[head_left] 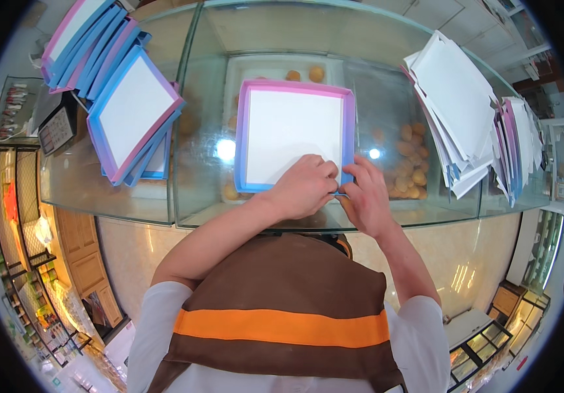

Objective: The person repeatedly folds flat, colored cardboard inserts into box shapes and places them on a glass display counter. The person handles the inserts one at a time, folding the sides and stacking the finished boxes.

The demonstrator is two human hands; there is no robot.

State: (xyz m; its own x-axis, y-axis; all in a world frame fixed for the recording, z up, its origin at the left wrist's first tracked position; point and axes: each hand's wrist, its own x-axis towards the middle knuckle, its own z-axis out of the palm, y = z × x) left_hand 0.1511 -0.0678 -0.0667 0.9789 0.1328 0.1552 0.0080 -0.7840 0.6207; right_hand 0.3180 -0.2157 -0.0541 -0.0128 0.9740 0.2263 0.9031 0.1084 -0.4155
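Note:
A shallow square cardboard box (294, 131) lies on the glass counter in front of me, white inside with low walls shading from pink to blue. Both my hands are at its near right corner. My left hand (305, 187) reaches across the near wall, fingers curled and closed on the corner. From the right, my right hand (367, 196) pinches the same corner between thumb and fingers. A small blue edge of card shows between the two hands. My fingers hide the rest of that corner.
Folded pink-and-blue boxes (134, 118) are stacked at the left, beside a grey keypad device (57, 131). Flat white-and-pink card blanks (455, 98) lean in a pile at the right. Round brown items (412, 164) show through the glass counter (262, 219).

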